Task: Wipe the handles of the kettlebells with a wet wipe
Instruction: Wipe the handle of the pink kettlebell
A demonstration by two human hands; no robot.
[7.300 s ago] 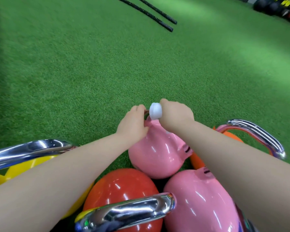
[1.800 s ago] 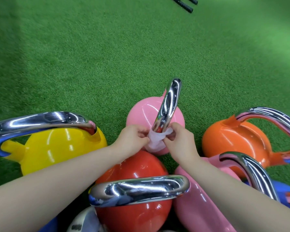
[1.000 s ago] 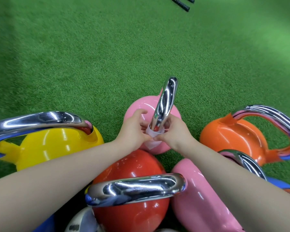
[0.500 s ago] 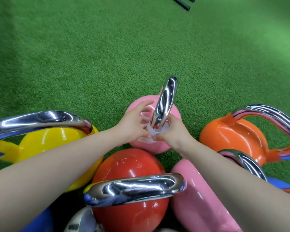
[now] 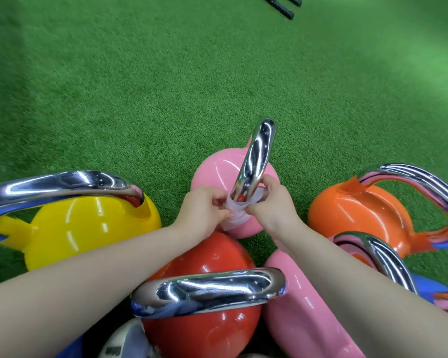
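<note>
Green turf (image 5: 166,73) underlies the chrome handle (image 5: 256,156), running away lengthwise.

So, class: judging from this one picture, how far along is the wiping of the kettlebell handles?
Done: nothing can be confirmed; no handle shows whether it was wiped. In hand: the left hand and right hand pinch the wet wipe around the near end of the far pink kettlebell's handle. Left: no hand touches the yellow, red and orange kettlebells' handles, so they may remain.
</note>
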